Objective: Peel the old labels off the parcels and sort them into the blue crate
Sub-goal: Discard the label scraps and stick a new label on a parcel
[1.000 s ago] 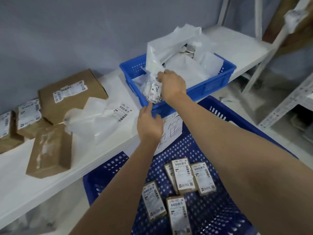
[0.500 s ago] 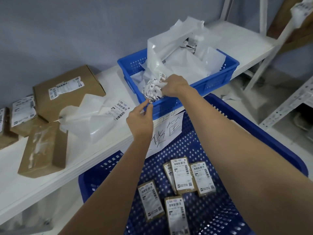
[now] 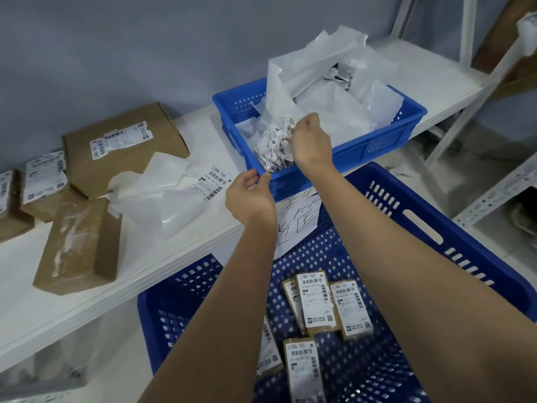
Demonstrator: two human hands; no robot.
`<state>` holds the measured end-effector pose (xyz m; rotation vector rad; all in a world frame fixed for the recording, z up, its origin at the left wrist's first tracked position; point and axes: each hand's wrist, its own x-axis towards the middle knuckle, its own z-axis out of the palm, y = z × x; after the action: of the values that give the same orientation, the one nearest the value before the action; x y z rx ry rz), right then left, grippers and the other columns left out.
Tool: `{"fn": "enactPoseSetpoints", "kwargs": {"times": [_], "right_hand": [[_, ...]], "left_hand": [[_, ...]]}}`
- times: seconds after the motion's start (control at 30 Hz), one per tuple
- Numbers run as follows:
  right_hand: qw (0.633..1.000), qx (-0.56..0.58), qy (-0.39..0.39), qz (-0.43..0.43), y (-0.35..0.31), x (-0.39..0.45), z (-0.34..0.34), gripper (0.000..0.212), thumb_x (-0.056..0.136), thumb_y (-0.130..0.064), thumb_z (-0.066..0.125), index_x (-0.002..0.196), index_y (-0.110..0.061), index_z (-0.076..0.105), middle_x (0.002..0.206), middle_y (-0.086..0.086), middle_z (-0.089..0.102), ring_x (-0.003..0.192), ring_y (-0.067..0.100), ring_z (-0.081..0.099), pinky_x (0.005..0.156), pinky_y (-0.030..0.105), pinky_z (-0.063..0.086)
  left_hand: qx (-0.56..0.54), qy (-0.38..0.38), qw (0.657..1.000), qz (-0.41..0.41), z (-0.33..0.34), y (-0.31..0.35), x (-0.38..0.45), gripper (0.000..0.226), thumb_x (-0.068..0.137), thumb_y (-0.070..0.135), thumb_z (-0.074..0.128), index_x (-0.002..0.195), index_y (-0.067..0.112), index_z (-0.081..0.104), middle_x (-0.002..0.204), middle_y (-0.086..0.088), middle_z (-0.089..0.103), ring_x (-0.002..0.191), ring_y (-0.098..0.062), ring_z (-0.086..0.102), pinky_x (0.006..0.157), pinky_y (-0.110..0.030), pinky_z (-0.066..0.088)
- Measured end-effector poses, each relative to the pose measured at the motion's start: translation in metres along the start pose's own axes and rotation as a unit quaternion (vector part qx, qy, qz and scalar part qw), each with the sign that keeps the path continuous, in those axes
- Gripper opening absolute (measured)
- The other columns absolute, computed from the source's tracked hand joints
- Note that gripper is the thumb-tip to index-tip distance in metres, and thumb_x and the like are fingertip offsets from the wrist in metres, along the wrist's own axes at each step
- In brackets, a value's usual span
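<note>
The right hand (image 3: pixel 312 141) gripped the top of the crumpled wad of labels (image 3: pixel 274 146) over the near rim of the small blue crate (image 3: pixel 377 146) on the white shelf (image 3: pixel 72 303). Compared with half a second earlier, the left hand (image 3: pixel 250 196) had moved from beside the wad to its lower tip, its grip pinched there, and the wad hung longer, stretched between both hands. Labelled parcels (image 3: pixel 316 303) lay in the large blue crate (image 3: pixel 436 228) below, unchanged.
</note>
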<state>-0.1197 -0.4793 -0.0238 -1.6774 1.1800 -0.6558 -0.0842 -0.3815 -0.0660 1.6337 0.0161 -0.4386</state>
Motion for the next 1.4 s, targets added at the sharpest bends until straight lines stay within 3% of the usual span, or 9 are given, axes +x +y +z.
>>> {"fn": "enactPoseSetpoints", "kwargs": {"times": [0.13, 0.27, 0.37, 0.53, 0.63, 0.73, 0.93, 1.13, 1.4], "right_hand": [[0.978, -0.028, 0.177, -0.104, 0.013, -0.005, 0.014, 0.015, 0.095, -0.014, 0.049, 0.096, -0.007, 0.062, 0.11, 0.005, 0.045, 0.094, 0.015, 0.047, 0.077, 0.027, 0.036], [0.914, -0.122, 0.304, -0.239, 0.009, -0.022, 0.031, 0.028, 0.089, -0.023, 0.056, 0.114, -0.011, 0.062, 0.129, 0.007, 0.049, 0.114, 0.023, 0.046, 0.093, 0.03, 0.033], [0.891, -0.096, 0.311, -0.317, -0.009, -0.035, 0.043, 0.023, 0.088, -0.02, 0.055, 0.106, -0.011, 0.064, 0.122, 0.008, 0.054, 0.109, 0.024, 0.051, 0.09, 0.032, 0.036], [0.937, -0.042, 0.007, -0.347, -0.024, -0.054, 0.095, 0.024, 0.086, 0.004, 0.045, 0.096, -0.004, 0.065, 0.107, 0.012, 0.057, 0.087, 0.027, 0.063, 0.078, 0.046, 0.05], [0.923, -0.243, -0.155, -0.254, 0.0, -0.061, 0.133, 0.035, 0.093, -0.008, 0.052, 0.128, -0.01, 0.056, 0.135, 0.008, 0.05, 0.12, 0.027, 0.053, 0.099, 0.042, 0.044], [0.866, -0.372, -0.233, -0.239, 0.027, -0.071, 0.154, 0.046, 0.098, -0.026, 0.044, 0.143, -0.021, 0.041, 0.154, 0.001, 0.032, 0.143, 0.024, 0.024, 0.113, 0.041, 0.026], [0.893, -0.322, -0.125, -0.287, 0.049, -0.089, 0.157, 0.04, 0.09, -0.039, 0.06, 0.122, -0.016, 0.057, 0.125, 0.002, 0.053, 0.119, 0.021, 0.047, 0.105, 0.034, 0.031], [0.935, -0.221, -0.017, -0.277, 0.044, -0.105, 0.159, 0.016, 0.089, -0.008, 0.059, 0.099, -0.011, 0.07, 0.1, 0.003, 0.067, 0.105, 0.024, 0.054, 0.095, 0.031, 0.033], [0.982, -0.064, 0.03, -0.175, 0.033, -0.127, 0.164, 0.01, 0.092, -0.01, 0.062, 0.094, -0.009, 0.072, 0.107, -0.003, 0.059, 0.084, 0.019, 0.061, 0.081, 0.036, 0.051]], "left_hand": [[0.049, -0.032, 0.996, 0.061, -0.004, -0.001, -0.012, 0.022, 0.096, 0.019, 0.062, 0.116, 0.01, 0.066, 0.113, -0.002, 0.068, 0.086, -0.01, 0.061, 0.072, -0.009, 0.045], [0.099, -0.102, 0.99, 0.003, -0.023, -0.007, -0.013, 0.043, 0.102, 0.041, 0.042, 0.137, 0.016, 0.048, 0.133, -0.003, 0.055, 0.115, -0.022, 0.058, 0.1, -0.041, 0.047], [0.165, -0.064, 0.984, 0.036, -0.058, -0.012, 0.004, 0.033, 0.096, 0.027, 0.054, 0.128, 0.017, 0.055, 0.128, -0.004, 0.057, 0.108, -0.017, 0.058, 0.096, -0.033, 0.046], [0.443, -0.071, 0.869, 0.21, -0.126, -0.018, 0.035, 0.04, 0.103, 0.029, 0.043, 0.143, 0.026, 0.048, 0.144, -0.002, 0.043, 0.124, -0.023, 0.043, 0.091, -0.028, 0.036], [0.646, -0.094, 0.721, 0.23, -0.154, -0.021, 0.049, 0.052, 0.105, 0.044, 0.028, 0.155, 0.035, 0.017, 0.162, 0.0, 0.015, 0.142, -0.028, 0.022, 0.111, -0.041, 0.027], [0.696, -0.082, 0.693, 0.17, -0.173, -0.022, 0.058, 0.058, 0.104, 0.051, 0.02, 0.157, 0.034, 0.002, 0.166, -0.001, -0.003, 0.148, -0.031, 0.01, 0.116, -0.044, 0.018], [0.638, -0.004, 0.752, 0.166, -0.186, -0.019, 0.057, 0.056, 0.101, 0.043, 0.042, 0.15, 0.018, 0.032, 0.164, -0.003, 0.01, 0.139, -0.033, 0.022, 0.11, -0.041, 0.026], [0.297, 0.076, 0.936, 0.173, -0.184, -0.014, 0.053, 0.024, 0.089, 0.017, 0.062, 0.112, 0.011, 0.064, 0.123, 0.002, 0.042, 0.108, -0.026, 0.055, 0.082, -0.025, 0.038], [0.183, 0.118, 0.974, 0.061, -0.171, 0.009, 0.027, 0.051, 0.078, 0.056, 0.072, 0.107, 0.015, 0.062, 0.122, 0.004, 0.031, 0.084, -0.017, 0.051, 0.077, -0.027, 0.037]]}}
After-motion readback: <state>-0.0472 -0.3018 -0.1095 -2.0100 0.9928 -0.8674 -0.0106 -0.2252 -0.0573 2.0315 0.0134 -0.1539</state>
